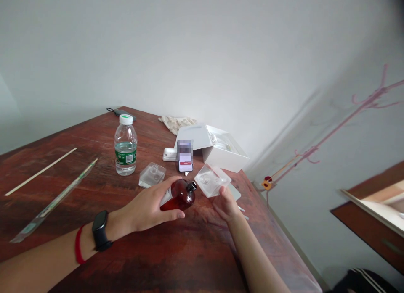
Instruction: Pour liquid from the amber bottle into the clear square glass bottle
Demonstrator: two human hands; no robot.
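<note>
My left hand (151,207) is wrapped round a reddish-brown bottle (181,197), tipped on its side with the dark neck toward the right. My right hand (225,202) grips a clear, squarish plastic piece (212,180) with round hollows by its near edge. The bottle's mouth is close to the left side of this piece; whether they touch I cannot tell. A similar clear block (152,175) rests on the table behind my left hand. Left of it, a water bottle (126,148) with a green label stands upright, its white cap on.
A wooden chopstick (41,172) and a wrapped pair (57,200) lie on the left of the brown table (142,267). A phone (185,156) leans near an open white box (225,156). Behind are a crumpled cloth (178,124) and a dark flat object (121,112). A pink coat rack (341,122) stands right.
</note>
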